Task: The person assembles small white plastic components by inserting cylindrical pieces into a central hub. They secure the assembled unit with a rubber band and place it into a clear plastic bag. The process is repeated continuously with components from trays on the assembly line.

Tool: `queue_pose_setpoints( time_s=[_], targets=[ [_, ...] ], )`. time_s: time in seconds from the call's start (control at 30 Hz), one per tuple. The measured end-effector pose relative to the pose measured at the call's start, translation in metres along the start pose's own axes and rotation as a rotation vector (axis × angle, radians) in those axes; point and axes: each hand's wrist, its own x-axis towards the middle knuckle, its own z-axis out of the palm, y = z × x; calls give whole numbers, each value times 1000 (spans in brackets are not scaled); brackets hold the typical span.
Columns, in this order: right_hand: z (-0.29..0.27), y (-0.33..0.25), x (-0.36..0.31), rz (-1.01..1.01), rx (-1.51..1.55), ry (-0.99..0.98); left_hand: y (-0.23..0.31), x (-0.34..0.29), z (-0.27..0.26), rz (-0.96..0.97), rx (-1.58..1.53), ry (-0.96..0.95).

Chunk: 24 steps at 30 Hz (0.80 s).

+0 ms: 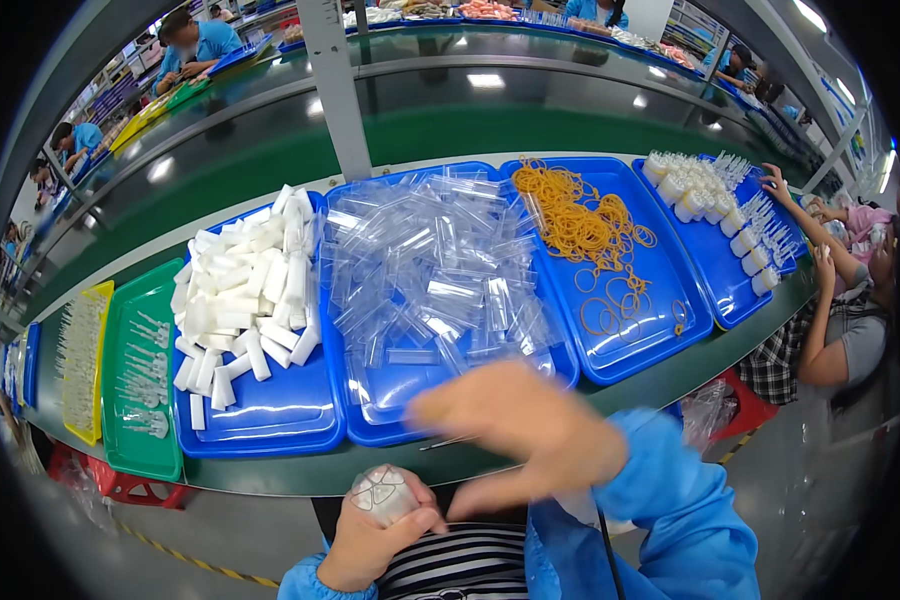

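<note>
My left hand point(368, 540) is closed around a whitish, rounded piece point(383, 496) just below the table's front edge. Thin dark lines cross the top of this piece; its exact kind is unclear. Up and to the right, my right hand point(520, 425) is smeared by motion over the table edge. Its thumb stands away from the fingers, but whether anything is between the fingertips cannot be made out. Beyond it lies a blue tray point(378, 405) heaped with clear plastic sleeves point(440, 265). A thin metal tool point(445, 443) rests partly visible on the table edge.
Left of the sleeves are blue point(260, 440), green point(145, 450) and yellow point(96, 425) trays with white foam-like pieces point(245, 285) and small clear parts. Rightward, a blue tray point(660, 320) holds rubber bands point(575, 215); another holds white-and-clear parts point(695, 190), beside another person's hand point(776, 184).
</note>
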Motion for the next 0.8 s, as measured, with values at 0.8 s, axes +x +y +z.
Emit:
queue_pose_setpoints(
  time_s=[0.8],
  targets=[
    [-79,116,-59,499,-821,220,3,-3,1,222,307,269]
  ],
)
